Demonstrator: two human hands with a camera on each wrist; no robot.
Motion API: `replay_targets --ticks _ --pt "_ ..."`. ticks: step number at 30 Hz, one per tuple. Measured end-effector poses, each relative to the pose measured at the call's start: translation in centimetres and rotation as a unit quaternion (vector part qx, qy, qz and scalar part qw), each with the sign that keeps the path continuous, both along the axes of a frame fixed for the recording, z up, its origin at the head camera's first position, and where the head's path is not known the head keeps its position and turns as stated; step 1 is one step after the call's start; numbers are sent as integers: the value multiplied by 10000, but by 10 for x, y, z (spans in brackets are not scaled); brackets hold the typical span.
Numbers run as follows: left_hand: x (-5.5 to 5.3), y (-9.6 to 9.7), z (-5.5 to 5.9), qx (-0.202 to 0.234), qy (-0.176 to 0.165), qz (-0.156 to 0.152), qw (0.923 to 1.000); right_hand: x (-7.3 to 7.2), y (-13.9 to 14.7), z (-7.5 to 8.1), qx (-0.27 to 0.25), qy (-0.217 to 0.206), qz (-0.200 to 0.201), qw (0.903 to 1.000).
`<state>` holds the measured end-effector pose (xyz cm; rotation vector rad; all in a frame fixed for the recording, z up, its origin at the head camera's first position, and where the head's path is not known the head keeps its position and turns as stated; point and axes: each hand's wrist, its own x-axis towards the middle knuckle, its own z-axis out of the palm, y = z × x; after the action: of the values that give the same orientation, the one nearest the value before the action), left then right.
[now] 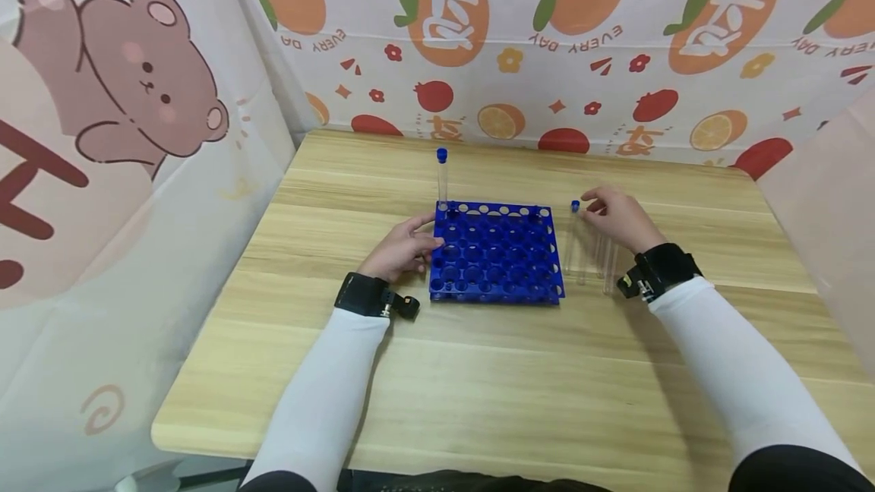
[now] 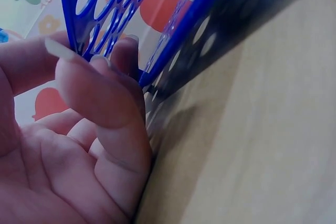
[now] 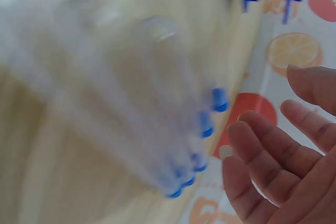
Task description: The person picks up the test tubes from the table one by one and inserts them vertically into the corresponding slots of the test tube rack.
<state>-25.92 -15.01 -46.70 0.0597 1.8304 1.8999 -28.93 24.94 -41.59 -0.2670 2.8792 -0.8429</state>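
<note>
A blue test tube rack [image 1: 495, 298] with rows of round holes stands on the table. My left hand [image 1: 399, 250] grips its left edge, thumb on the near side and fingertips against the frame, as the left wrist view shows close up. One clear test tube [image 1: 443, 179] with a blue cap stands upright in the rack's back left corner. To the right of the rack, several capped test tubes [image 3: 163, 61] lie side by side on the wood, blurred in the right wrist view. Over their capped ends hovers my right hand [image 1: 618, 219], fingers loosely bent and holding nothing.
The wooden table [image 1: 437, 386] ends at a fruit-print cloth [image 1: 506, 89] hanging behind it. On the left hangs another cloth [image 1: 225, 234] with a bear print. Each wrist wears a black strap with a small camera.
</note>
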Motion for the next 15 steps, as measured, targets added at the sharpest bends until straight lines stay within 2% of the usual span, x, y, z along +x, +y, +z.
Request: replay_targets --ticks 4,10,15 --pt "0 -1 0 10 -38 24 10000 5 4 -8 101 -2 135 9999" --pt "1 -2 0 -20 -58 -28 10000 12 -2 -18 335 55 598 9976" --pt "0 -1 1 30 -76 -12 10000 17 -9 -23 606 274 999 9928"
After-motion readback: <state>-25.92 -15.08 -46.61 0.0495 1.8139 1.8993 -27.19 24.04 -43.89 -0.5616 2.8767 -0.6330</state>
